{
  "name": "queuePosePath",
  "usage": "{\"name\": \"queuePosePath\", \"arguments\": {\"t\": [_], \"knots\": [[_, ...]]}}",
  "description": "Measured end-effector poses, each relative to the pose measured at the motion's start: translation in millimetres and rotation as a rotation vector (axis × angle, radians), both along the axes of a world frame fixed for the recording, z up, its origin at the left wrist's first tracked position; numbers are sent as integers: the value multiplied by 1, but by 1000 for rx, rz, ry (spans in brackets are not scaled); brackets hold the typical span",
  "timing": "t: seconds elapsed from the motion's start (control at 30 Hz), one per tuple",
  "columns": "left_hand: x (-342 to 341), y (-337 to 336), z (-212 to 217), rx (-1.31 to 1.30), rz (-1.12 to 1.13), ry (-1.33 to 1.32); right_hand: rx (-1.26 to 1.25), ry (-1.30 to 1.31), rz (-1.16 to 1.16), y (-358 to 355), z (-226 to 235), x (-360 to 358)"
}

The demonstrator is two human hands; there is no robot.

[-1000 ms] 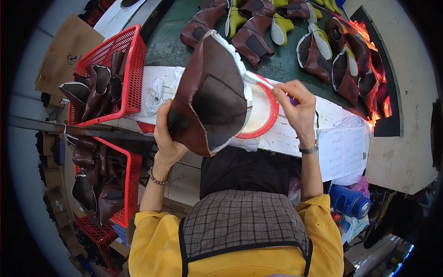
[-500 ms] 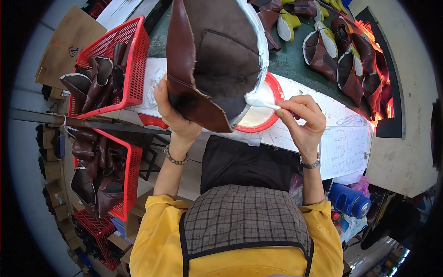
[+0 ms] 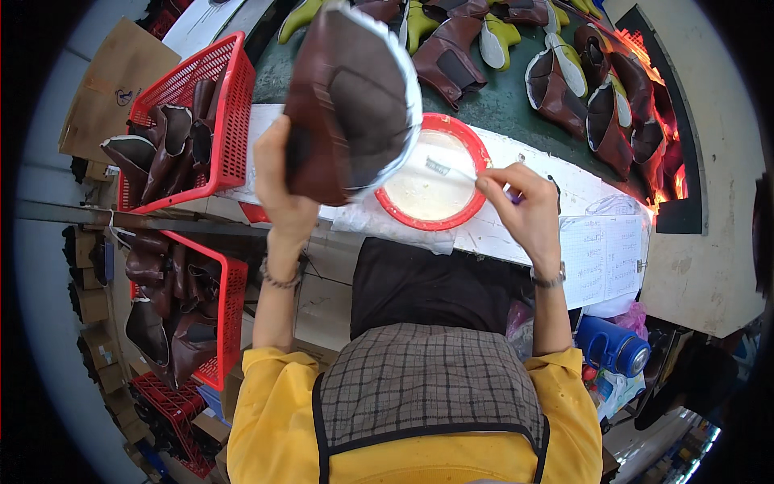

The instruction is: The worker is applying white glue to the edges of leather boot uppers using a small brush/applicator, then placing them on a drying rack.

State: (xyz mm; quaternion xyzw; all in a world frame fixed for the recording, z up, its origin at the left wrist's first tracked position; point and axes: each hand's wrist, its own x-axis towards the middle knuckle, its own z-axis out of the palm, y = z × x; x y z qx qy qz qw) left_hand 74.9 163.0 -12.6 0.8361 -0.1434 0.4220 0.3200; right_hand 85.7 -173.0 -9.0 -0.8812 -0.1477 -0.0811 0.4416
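My left hand [image 3: 278, 185] grips a brown leather boot upper [image 3: 367, 121] by its side and holds it up, with the dark lining facing me. Wet white glue coats the upper's curved right edge. In my right hand [image 3: 528, 202] a small brush [image 3: 459, 172] with a thin white handle is pinched between thumb and fingers. Its head is over the white glue in a red bowl [image 3: 481, 153]; whether it touches the glue I cannot tell. The bowl stands on the white worktop just right of the upper.
Red plastic baskets [image 3: 235, 121] of brown uppers stand at the left. Ahead, a green conveyor belt [image 3: 516, 121] carries uppers and yellow-green shoe lasts [image 3: 500, 40], with an orange-glowing heater [image 3: 681, 181] at its right. A written notebook [image 3: 601, 258] and blue flask [image 3: 617, 348] are at the right.
My left hand has carried the upper left and lowered it slightly, away from the bowl. The brush has left the upper's edge and is now over the glue.
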Motion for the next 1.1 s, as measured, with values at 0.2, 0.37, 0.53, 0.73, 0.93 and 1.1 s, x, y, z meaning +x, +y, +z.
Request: {"name": "queuePosePath", "arguments": {"t": [0.2, 0.37, 0.53, 0.73, 0.93, 1.1], "knots": [[-40, 71, -12, -1073, -252, 531, -565, -298, -4, 1, -23, 31], [-62, 75, -3, -1276, -335, 711, 34, -169, 44, 2, 3, 34], [-60, 58, 3, -1468, -359, 733, 127, -276, 143, 21, 16, 39], [-58, 52, 11, -1581, -302, 582, 165, -243, 108, 13, 20, 23], [-47, 42, 5, -1527, -811, 841, 118, -328, 120, 17, 22, 44], [-45, 30, -1, -1498, -666, 1181, 27, -417, 230, 20, 40, 59]]}}
